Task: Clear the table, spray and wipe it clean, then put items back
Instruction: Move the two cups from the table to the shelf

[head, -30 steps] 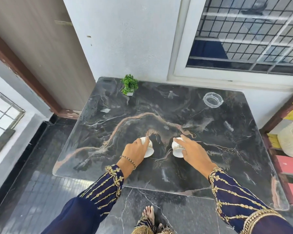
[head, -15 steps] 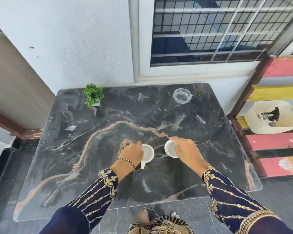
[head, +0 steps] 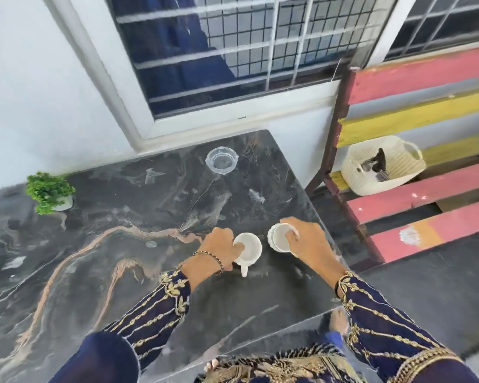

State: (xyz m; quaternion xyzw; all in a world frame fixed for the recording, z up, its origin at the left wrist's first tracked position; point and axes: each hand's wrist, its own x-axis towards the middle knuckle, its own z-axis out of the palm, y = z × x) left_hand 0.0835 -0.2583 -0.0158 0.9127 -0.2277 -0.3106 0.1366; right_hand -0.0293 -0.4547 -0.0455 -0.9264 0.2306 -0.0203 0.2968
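Observation:
My left hand (head: 223, 246) grips a white cup (head: 249, 248) by its rim, thumb inside, the handle pointing toward me. My right hand (head: 309, 243) holds a second white cup (head: 279, 238) the same way, near the right edge of the black marble table (head: 108, 272). Both cups are tipped so their openings face up at me, and whether they touch the table I cannot tell. A small green plant in a white pot (head: 50, 192) stands at the far left. A clear glass ashtray (head: 221, 161) sits at the far edge by the window.
To the right of the table stands a red and yellow slatted bench (head: 426, 194) with a white basket (head: 382, 168) on it. Behind the table are a white wall and a barred window (head: 233, 51). My bare feet show on the dark tiled floor below.
My view has swung right, bringing the bench and basket into sight. Both hands have tilted the cups and shifted them toward the table's right edge.

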